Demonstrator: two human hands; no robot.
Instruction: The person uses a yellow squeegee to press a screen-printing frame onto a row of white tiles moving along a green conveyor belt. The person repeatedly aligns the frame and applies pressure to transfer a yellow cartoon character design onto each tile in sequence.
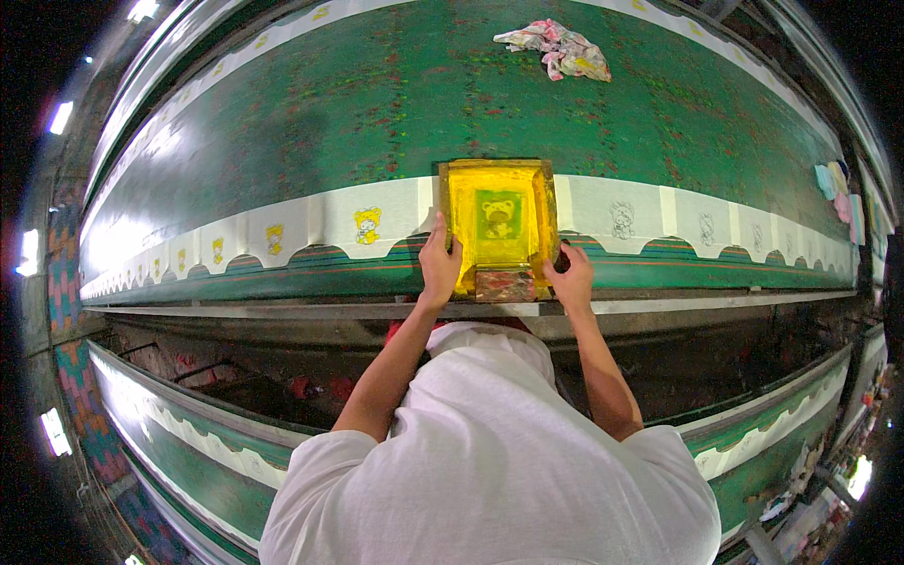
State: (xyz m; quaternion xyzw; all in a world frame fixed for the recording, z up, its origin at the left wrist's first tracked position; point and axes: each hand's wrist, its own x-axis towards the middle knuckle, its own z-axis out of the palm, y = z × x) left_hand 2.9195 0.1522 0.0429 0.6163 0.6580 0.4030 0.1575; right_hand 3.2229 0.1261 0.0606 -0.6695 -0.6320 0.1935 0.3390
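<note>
A screen-printing frame, wooden-edged and coated in yellow ink, lies flat over a row of white fabric pieces on a long green table. A bear-shaped pattern shows in its mesh. My left hand is closed around the frame's left side, and my right hand grips its near right corner. Between them, inside the near end, rests a paint-stained squeegee-like block. Left of the frame, a printed bear has yellow and dark lines; to the right, a bear shows only a grey outline.
The green tabletop is speckled with paint. A crumpled, stained cloth lies on its far part. Folded pastel cloths sit at the right end. A metal rail edges the near side. Another green table stands behind me.
</note>
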